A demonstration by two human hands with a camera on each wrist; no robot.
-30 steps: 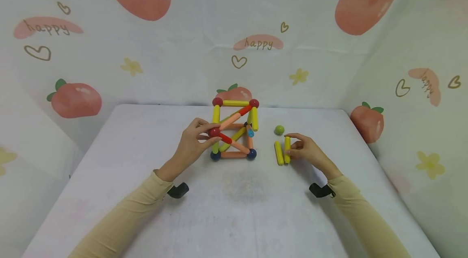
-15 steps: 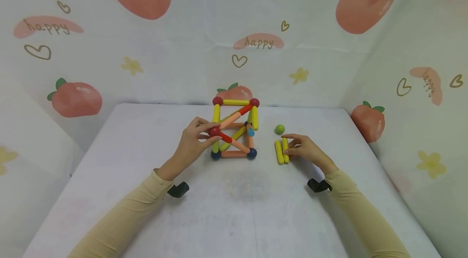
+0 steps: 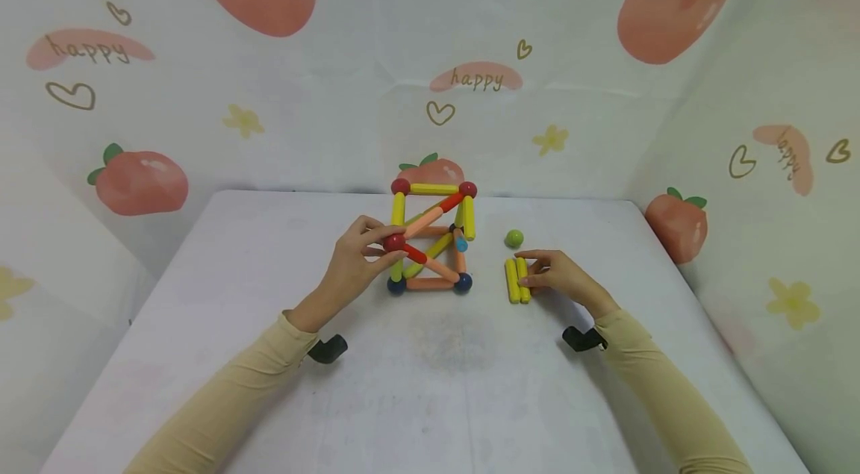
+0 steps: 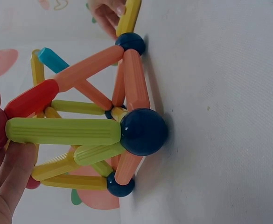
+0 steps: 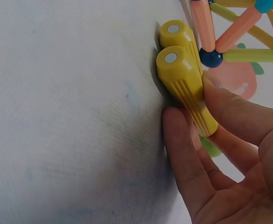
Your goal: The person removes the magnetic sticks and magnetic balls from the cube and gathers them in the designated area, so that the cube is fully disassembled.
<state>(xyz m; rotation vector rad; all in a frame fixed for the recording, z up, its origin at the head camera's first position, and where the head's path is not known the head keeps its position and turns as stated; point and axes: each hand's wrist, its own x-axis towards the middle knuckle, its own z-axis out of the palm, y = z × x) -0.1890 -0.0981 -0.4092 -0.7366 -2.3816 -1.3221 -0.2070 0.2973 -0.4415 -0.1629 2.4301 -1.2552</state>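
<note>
My left hand pinches a red ball at the near top corner of a frame of magnetic sticks and balls. The frame's lower corners are dark blue balls, joined by orange sticks. Yellow-green, red and blue sticks make up the rest, with more red balls at the far top. To the right, my right hand holds a yellow magnetic stick between thumb and fingers. It lies side by side with a second yellow stick, both showing round metal ends in the right wrist view.
A green ball sits on the white table just beyond the yellow sticks. Behind the table hangs a printed cloth, which also runs along the right side. Dark wrist mounts hang under both sleeves.
My right hand has moved left and lowered its yellow stick, from slightly apart to right beside the other one. The left hand and the frame have stayed in place.
</note>
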